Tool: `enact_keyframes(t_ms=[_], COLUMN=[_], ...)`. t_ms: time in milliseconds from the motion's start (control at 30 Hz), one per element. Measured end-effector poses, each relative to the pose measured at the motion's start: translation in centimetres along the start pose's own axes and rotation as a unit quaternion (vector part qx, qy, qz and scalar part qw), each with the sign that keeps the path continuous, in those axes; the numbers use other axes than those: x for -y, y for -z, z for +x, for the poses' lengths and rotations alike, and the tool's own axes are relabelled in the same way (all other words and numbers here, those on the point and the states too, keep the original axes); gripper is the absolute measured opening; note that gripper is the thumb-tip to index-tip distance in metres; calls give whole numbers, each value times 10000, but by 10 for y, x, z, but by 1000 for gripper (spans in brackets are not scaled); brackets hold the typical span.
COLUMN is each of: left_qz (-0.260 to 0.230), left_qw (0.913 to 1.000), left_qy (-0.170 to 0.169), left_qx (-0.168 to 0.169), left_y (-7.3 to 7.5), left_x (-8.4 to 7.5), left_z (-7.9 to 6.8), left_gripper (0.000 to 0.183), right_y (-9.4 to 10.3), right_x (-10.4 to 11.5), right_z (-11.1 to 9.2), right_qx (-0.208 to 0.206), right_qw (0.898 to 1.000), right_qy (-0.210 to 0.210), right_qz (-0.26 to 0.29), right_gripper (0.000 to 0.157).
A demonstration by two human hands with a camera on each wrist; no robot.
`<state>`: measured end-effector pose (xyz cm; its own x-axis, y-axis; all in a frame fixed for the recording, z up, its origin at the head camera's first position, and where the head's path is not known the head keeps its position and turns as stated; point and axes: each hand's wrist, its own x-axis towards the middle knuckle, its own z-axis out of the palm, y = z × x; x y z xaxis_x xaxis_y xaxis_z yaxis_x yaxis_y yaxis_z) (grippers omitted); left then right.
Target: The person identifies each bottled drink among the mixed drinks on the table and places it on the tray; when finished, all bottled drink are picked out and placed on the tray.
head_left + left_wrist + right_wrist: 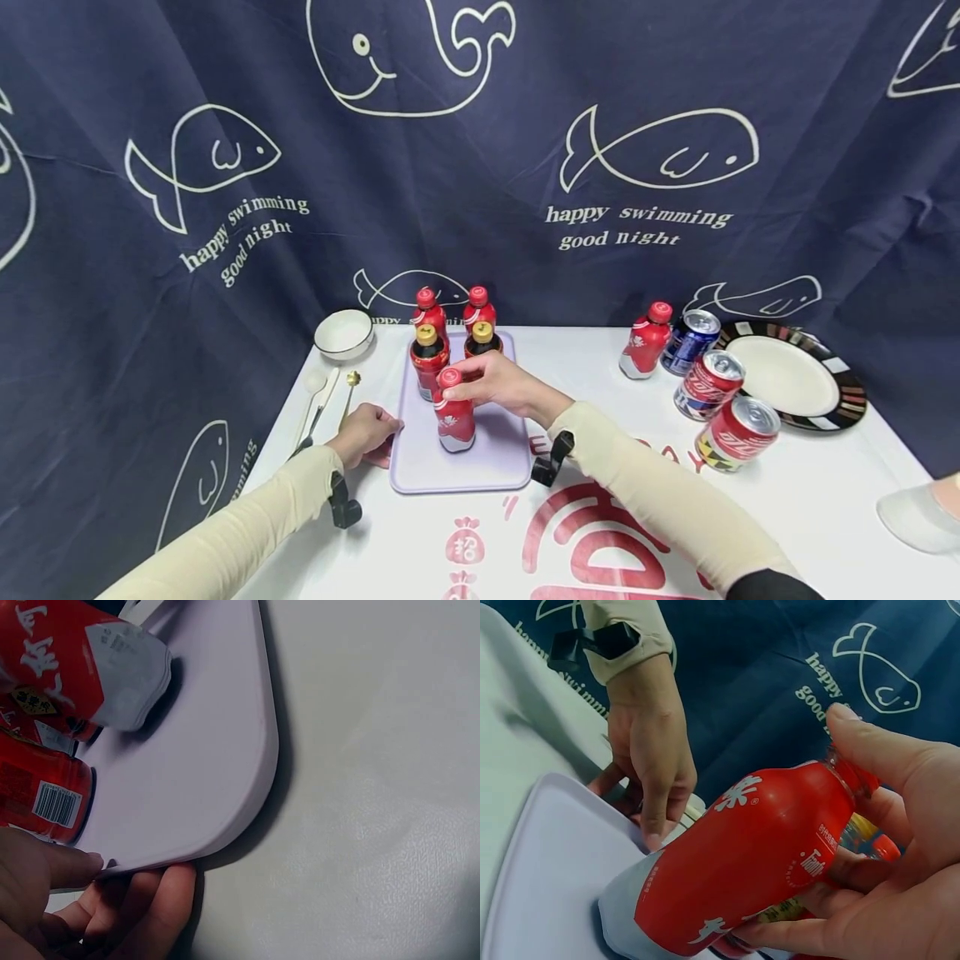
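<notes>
A red bottle (456, 427) with a red cap and a silver-grey base is in my right hand (504, 383), over the front half of a pale lilac tray (495, 471). Thumb and fingers hold it around the cap and upper part, and it leans in the right wrist view. My left hand (366, 433) pinches the tray's left rim, thumb on top and fingers beneath, as the left wrist view shows. Farther back on the tray stand two red-capped bottles (429, 315) and, before them, two gold-capped bottles (430, 367) with dark contents, one partly hidden by my right hand.
Left of the tray are a white bowl (343, 335), a pale spoon (315, 382) and gold-tipped cutlery (352, 380). At right stand another red bottle (647, 342), a blue can (690, 342), two red cans (738, 433) and a dark-rimmed plate (849, 402). A curtain hangs behind.
</notes>
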<state>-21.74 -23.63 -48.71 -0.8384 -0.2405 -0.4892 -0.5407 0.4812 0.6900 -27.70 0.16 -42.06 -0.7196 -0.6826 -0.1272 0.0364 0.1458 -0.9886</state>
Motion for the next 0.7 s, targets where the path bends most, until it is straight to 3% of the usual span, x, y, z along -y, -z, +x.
enact_keyframes(t_ms=[433,700], left_qz=[90,31], left_qw=[9999,10000], left_qy=[27,3], left_qx=[-52,3], left_y=[-1,-1], left_x=[0,0], left_z=[0,0], left_gripper=[15,15], right_y=[-23,-32], right_x=[4,7], right_z=[14,15], right_qx=[-297,-376], right_qw=[9994,9992], right_qy=[-131,43], right_qz=[-121,-162], right_gripper=[40,37])
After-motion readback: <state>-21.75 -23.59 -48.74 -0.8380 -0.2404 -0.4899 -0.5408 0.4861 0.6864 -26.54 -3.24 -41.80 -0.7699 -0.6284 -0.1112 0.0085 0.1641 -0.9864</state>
